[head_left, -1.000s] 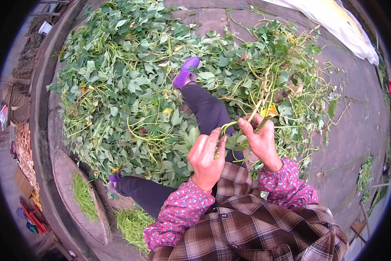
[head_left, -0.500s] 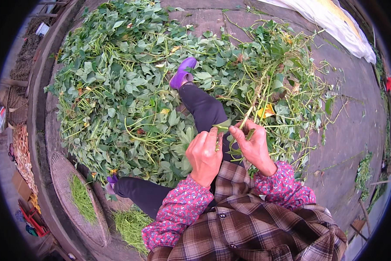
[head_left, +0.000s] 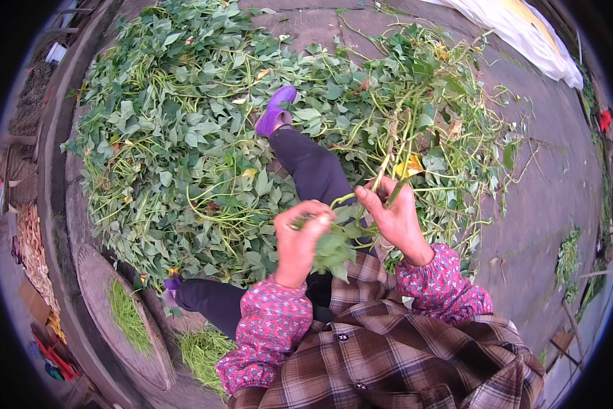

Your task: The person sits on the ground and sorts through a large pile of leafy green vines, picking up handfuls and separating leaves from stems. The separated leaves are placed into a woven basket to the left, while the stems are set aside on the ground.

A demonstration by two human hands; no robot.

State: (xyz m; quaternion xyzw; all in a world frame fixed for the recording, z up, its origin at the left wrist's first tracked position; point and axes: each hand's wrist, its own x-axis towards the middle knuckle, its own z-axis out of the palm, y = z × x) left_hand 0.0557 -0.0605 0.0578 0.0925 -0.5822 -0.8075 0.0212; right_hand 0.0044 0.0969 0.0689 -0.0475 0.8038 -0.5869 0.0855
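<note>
Head view: a person sits on the paved ground (head_left: 524, 225) with legs stretched into a wide heap of leafy green vines (head_left: 184, 143), a purple shoe (head_left: 276, 111) showing among the leaves. Both hands are raised in front of the chest, just above the dark trouser leg.

The left hand (head_left: 299, 238) is closed in a loose fist around a short piece of vine stem (head_left: 344, 200), with a tuft of leaves (head_left: 333, 249) hanging below the fist. The right hand (head_left: 393, 219) is closed too, thumb and forefinger pinching the same stem a little farther along, while longer pale stalks run up from it into the heap. The two hands are near each other but not touching; the stem bridges the gap.

To the person's left, a shallow round basket (head_left: 95, 286) lies on the ground with a small pile of thin green stalks (head_left: 126, 317) in it, and a second bunch of stalks (head_left: 201, 351) lies just beside it by the knee.

Judging by the grip, the stem is being snapped or stripped between the hands. To do it well, the pinching fingers probably belong close together on the stalk so it breaks cleanly rather than bending, with the leafy end held firm and the long trailing vine kept free of tangles in the heap.
</note>
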